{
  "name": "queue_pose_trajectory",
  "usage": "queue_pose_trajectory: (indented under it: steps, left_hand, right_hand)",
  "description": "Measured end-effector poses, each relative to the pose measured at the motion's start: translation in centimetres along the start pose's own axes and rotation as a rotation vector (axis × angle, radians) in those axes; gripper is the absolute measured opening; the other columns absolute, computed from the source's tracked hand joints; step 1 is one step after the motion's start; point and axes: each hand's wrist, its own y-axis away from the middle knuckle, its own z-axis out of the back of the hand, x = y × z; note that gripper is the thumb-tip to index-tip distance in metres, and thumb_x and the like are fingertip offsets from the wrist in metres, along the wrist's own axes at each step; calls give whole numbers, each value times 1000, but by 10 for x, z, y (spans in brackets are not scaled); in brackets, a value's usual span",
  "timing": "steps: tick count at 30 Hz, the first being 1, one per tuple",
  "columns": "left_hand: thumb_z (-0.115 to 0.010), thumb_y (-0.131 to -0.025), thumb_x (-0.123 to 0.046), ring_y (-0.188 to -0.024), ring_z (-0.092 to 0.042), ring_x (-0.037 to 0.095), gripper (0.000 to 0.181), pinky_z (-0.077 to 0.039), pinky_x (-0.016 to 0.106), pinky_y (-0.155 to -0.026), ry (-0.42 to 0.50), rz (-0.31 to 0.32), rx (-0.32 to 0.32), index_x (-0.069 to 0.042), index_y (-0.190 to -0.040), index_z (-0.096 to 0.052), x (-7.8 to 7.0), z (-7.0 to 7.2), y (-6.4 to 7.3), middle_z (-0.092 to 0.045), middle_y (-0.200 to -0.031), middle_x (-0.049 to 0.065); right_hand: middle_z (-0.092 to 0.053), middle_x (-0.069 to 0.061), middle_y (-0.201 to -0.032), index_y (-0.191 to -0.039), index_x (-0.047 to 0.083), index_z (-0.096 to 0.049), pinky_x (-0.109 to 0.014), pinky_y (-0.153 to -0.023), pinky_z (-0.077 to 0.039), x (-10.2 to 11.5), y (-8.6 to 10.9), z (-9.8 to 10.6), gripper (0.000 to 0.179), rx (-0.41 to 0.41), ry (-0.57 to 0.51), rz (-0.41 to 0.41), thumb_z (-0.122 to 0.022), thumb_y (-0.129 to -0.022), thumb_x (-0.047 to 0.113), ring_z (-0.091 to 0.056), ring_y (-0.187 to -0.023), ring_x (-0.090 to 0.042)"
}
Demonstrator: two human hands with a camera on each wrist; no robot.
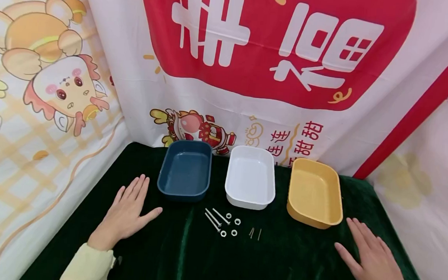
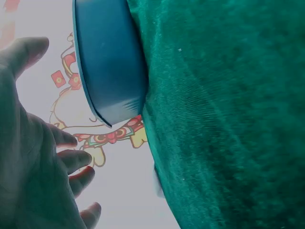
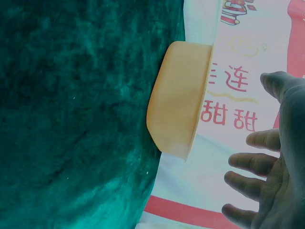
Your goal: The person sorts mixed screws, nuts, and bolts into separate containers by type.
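My left hand (image 1: pixel 126 213), fingers straight and thumb spread, is over the green cloth left of the blue tray (image 1: pixel 184 170). Near the front right corner of the yellow tray (image 1: pixel 315 193) is my right hand (image 1: pixel 373 263), its fingers extended and holding nothing. Between the two hands lie several small metal pieces: silver screws (image 1: pixel 213 219) in a loose group, several hex nuts (image 1: pixel 234 232) beside them, and a few thin brown nails (image 1: pixel 251 233) to the right. A white tray (image 1: pixel 250 176) stands behind them. Both wrist views show the hands with nothing in their fingers.
Dark green velvet cloth (image 1: pixel 199 268) covers the table. Printed white fabric (image 1: pixel 117 41) hangs close behind the trays and along the sides. The three trays stand in a row at the back edge, and no items show inside them.
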Motion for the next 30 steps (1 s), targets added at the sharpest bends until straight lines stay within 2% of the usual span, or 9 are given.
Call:
queue_pose_trajectory:
  steps: [8, 17, 22, 30]
  left_hand:
    - [-44, -99, -79, -165, -8, 45, 111, -10, 69, -130, 7, -18, -8, -3, -170, -4, -3, 7, -8, -2, -179, 20]
    - [-50, -101, -71, -165, -7, 45, 108, -12, 67, -130, 19, -29, -15, -1, -169, -3, -9, 10, -25, -1, -179, 20]
    - [-49, -102, -71, -165, -7, 44, 107, -12, 66, -131, 50, -38, -23, 1, -169, -4, -12, 8, -33, -2, -178, 22]
    - [-49, -103, -68, -165, -7, 45, 106, -11, 66, -131, 67, -44, -24, 2, -168, -4, -16, 2, -42, -4, -178, 23]
  right_hand:
    - [-39, -32, -163, -165, 4, -31, -80, -114, -28, 20, 2, 4, 96, -33, -28, 70, -49, -101, 73, -37, -147, -54]
    - [-64, -25, -143, -153, 6, -51, -71, -102, -50, 50, -2, 4, 77, -98, -28, 167, -65, -100, 59, -64, -125, -45]
    - [-67, -19, -141, -148, 9, -58, -68, -100, -54, 69, -3, 0, 71, -87, -52, 198, -67, -99, 59, -68, -122, -39]
    - [-69, -8, -139, -142, 14, -63, -60, -102, -57, 99, -10, -8, 57, -100, -120, 267, -75, -97, 47, -68, -122, -28]
